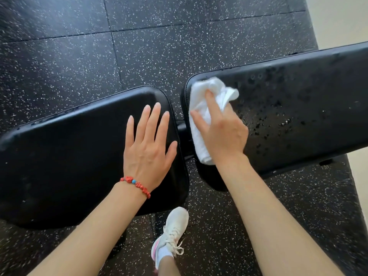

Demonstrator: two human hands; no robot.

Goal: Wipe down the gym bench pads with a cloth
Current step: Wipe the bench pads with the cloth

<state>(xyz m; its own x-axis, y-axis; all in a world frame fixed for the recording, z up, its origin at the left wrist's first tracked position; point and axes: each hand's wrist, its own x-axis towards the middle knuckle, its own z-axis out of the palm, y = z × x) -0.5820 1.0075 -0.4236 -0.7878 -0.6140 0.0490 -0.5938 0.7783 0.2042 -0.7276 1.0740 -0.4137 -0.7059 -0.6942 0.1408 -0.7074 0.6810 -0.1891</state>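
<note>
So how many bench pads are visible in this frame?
2. The left pad lies under the flat left hand. The right pad, speckled with droplets, is under the right hand pressing the white cloth. Both pads run past the frame edges.

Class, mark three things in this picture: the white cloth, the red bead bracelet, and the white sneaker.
white cloth [214, 87]: head view, bunched upper part above the fingers.
red bead bracelet [137, 185]: head view, beads crossing the left wrist.
white sneaker [174, 230]: head view, laced top of the shoe.

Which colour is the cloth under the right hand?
White; the crumpled cloth shows clearly in the head view.
</note>
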